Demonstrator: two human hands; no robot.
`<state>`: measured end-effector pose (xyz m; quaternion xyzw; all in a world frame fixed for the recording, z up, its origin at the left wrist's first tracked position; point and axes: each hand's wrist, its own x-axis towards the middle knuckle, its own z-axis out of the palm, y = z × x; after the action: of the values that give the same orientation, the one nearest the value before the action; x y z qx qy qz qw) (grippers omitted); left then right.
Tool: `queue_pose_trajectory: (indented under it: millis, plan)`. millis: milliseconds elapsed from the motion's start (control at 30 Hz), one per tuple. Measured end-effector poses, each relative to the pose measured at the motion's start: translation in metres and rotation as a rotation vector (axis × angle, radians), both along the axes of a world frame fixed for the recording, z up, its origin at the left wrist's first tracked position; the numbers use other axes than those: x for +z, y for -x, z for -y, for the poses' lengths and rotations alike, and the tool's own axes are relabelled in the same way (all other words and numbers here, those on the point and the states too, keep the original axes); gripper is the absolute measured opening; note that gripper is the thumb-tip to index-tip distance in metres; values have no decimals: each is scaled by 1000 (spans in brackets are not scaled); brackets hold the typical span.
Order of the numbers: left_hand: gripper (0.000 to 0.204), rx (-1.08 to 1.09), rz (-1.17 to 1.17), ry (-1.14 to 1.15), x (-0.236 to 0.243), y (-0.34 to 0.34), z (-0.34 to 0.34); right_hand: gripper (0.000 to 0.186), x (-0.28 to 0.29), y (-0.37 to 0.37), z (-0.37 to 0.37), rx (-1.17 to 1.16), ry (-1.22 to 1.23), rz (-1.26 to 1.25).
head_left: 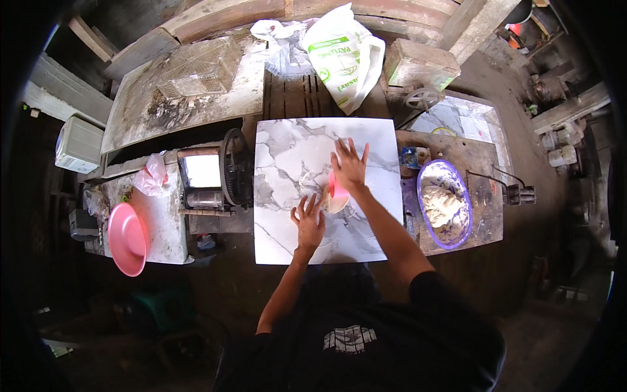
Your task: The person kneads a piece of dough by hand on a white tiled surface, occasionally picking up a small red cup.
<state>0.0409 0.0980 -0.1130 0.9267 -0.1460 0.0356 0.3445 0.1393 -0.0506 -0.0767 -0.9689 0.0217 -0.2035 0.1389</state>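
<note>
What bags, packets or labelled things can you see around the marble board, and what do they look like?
Printed sack: behind the board, white with green print, crumpled.
Clear plastic bag: left of the sack, crinkled, see-through.
Small pink-tinted bag: on the left counter, knotted.
No screens or signs that I can make out.

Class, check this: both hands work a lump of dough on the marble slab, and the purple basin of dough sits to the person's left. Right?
Not quite. The head view shows the purple basin on the person's right, beside the marble slab. The rest holds: left hand and right hand are on the dough.

rustic food workshop | marble slab | dough basin | rough timber benches
</note>
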Motion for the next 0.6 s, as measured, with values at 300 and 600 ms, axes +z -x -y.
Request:
queue_pose_trajectory:
  millis: [300, 600]
  plan:
    - [40, -60, 20, -102, -7, -4, 17, 32, -12, 8, -6, 71, -39, -37]
    - [46, -76, -51, -143, 2, -17, 7, 39, -21, 92, -31, 218, -114, 3]
